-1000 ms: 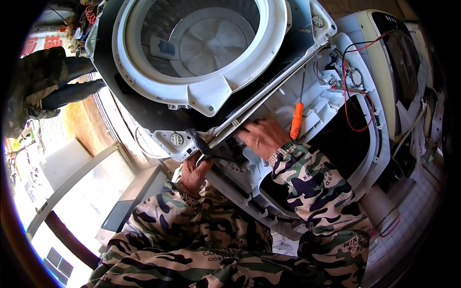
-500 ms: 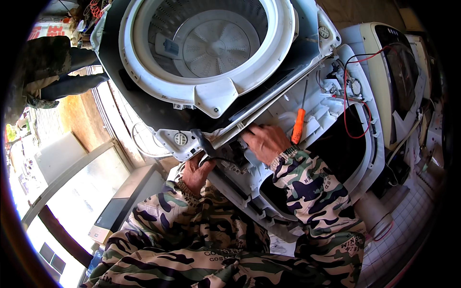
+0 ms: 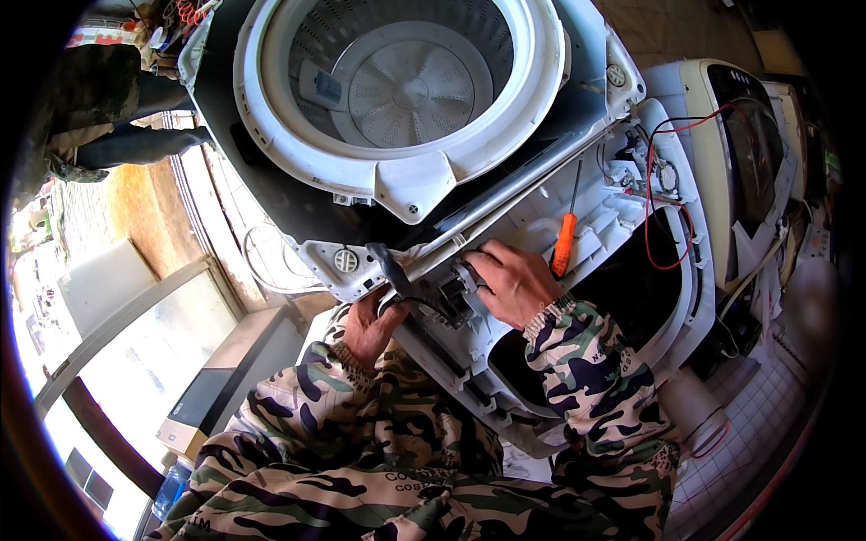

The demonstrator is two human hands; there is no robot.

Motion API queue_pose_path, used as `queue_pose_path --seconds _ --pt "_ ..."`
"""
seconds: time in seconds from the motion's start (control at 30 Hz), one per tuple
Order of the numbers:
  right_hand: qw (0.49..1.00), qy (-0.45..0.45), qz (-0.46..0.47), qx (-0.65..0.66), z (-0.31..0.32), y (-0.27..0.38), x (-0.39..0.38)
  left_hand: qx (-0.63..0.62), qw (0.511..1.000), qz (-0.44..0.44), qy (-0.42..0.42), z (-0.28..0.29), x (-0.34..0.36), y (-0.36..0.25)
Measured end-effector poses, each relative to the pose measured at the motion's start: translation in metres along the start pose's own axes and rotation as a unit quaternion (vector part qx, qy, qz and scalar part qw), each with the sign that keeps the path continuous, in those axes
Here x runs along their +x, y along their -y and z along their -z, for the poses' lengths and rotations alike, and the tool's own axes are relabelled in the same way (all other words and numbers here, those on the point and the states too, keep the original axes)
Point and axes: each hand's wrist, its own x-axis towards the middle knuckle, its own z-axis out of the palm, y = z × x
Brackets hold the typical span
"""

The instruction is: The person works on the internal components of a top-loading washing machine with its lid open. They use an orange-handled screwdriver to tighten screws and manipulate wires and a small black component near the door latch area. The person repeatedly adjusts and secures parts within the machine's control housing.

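Note:
An open-topped washing machine [image 3: 424, 185] shows its white tub ring and perforated drum. Below its front edge lies a white plastic panel [image 3: 532, 216] with wiring. Under the left corner, my left hand [image 3: 368, 332] is closed round a black cable [image 3: 415, 302], its fingertips partly hidden. Slightly right of it, my right hand [image 3: 512, 284] has curled fingers on a dark grey plastic part [image 3: 464, 276], below the machine's edge. An orange-handled screwdriver [image 3: 565, 243] rests on the panel just right of that hand. Red and black wires [image 3: 677, 265] loop over the panel's right end.
Another appliance [image 3: 749, 171] stands at the right, above a pale cylinder [image 3: 687, 406]. A person's dark-clothed legs [image 3: 153, 144] show at upper left. A glass panel [image 3: 126, 334], a box-like appliance [image 3: 203, 397] and a water bottle [image 3: 171, 487] are at lower left.
My right hand's fingers have shifted and now show bent over the grey part, more of which is visible. My left hand stays beneath the corner. The machine sits slightly further right in view.

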Motion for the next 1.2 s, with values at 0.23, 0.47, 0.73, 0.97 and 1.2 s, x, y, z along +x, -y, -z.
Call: queue_pose_path --seconds 0.23,0.47,0.73,0.97,1.2 --pt "0.999 -0.031 -0.009 -0.009 -0.009 -0.003 -0.005 -0.045 0.999 0.016 0.017 0.006 -0.006 0.010" --pt "0.986 0.008 0.008 -0.168 -0.017 0.000 0.005 0.003 1.000 0.003 0.003 0.005 -0.006 0.010" --pt "0.987 -0.071 -0.013 -0.143 -0.034 -0.002 0.003 0.057 0.998 -0.018 -0.008 0.003 -0.006 0.007" --pt "0.985 -0.116 -0.104 -0.075 -0.027 0.013 -0.011 0.162 0.983 -0.053 -0.073 -0.001 -0.029 0.004" --pt "0.986 -0.138 -0.088 -0.021 -0.050 0.021 -0.022 0.263 0.957 -0.098 -0.073 0.007 -0.040 -0.011"
